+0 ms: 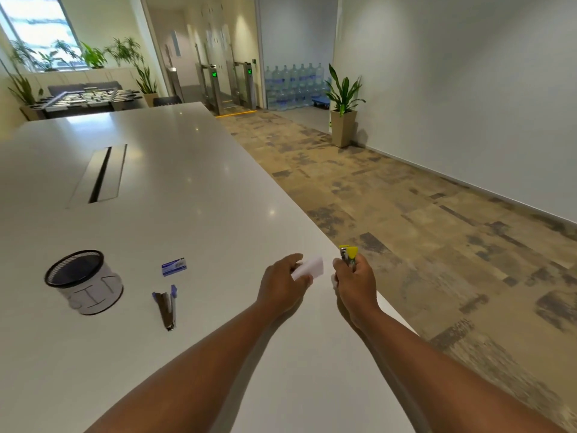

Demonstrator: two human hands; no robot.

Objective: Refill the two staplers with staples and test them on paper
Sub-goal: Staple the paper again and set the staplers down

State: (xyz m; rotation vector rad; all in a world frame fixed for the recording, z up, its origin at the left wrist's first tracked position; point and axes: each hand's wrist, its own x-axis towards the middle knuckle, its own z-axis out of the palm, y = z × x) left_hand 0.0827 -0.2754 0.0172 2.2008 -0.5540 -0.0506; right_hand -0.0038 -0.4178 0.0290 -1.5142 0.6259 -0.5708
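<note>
My right hand (354,281) grips a small yellow stapler (349,254), its nose pointing up, near the table's right edge. Just left of it, my left hand (282,284) pinches a small folded white paper (309,267). The paper and the stapler are a short gap apart. A blue stapler (167,306) lies flipped open on the white table (187,189), well left of my hands. A small blue staple box (174,266) sits just beyond it.
A black mesh cup (82,281) wrapped in white paper stands at the left. A cable slot (101,175) is set into the table further back. The table edge runs diagonally past my right hand, with carpet floor beyond.
</note>
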